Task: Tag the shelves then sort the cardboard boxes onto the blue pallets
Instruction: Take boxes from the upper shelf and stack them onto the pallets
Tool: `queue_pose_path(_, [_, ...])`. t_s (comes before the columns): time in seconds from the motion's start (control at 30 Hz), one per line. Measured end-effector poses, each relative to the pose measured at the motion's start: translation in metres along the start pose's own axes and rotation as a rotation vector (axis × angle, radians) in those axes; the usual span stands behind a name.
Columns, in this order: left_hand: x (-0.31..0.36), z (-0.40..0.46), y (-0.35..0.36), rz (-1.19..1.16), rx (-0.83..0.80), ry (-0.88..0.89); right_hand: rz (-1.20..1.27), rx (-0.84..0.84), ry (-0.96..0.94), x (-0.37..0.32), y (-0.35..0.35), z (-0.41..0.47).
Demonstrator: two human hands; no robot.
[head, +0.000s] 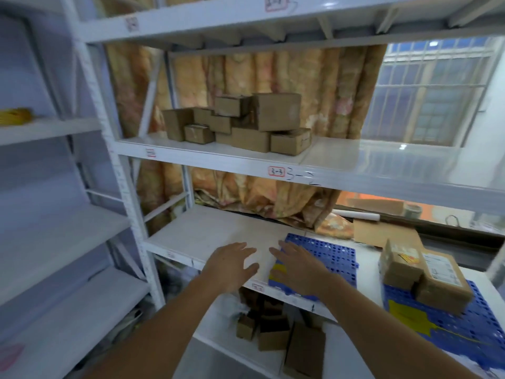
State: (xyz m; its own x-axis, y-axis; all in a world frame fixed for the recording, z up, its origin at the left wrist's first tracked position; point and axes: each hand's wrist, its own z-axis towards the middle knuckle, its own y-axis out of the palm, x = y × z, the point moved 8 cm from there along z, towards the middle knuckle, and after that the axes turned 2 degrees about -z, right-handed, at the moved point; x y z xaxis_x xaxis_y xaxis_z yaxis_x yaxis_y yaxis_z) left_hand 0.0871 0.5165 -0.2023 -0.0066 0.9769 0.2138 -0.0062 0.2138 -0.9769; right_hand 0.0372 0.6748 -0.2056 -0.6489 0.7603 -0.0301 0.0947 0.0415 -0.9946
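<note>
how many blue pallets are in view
2. One blue pallet lies on the lower shelf under the right hand; the other pallet, further right, carries boxes. More may lie out of frame.

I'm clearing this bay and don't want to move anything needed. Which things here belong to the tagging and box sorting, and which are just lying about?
Job:
- cardboard boxes piled on the upper shelf
- blue pallet under the right hand
- second blue pallet, carrying labelled boxes
- red-bordered shelf tag
- small boxes on the bottom shelf

Lying about:
- patterned curtain
- yellow object, too blurred to identify
- white roll
</note>
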Motion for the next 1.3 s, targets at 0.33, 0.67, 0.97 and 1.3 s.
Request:
queue_pose_path(0.33, [-0.144, -0.042, -0.113, 0.105, 0.156, -0.096, 0.014, 0.136, -0.139, -0.149, -0.083, 0.086])
queue_pose_path(0.67, [-0.248, -0.053, -0.213, 0.129, 0.338, -0.071, -0.064, 0.298, -0.283, -0.258, -0.156, 0.148])
queue_pose_path(0.97, [-0.297, -0.006, -0.249, 0.116, 0.509, -0.040, -0.086, 0.415, -0.295, -0.275, -0.188, 0.234])
queue_pose_path(1.3, [-0.342, 0.088, -0.274, 0.081, 0.565, -0.041, 0.004, 0.468, -0.264, -0.255, -0.240, 0.325])
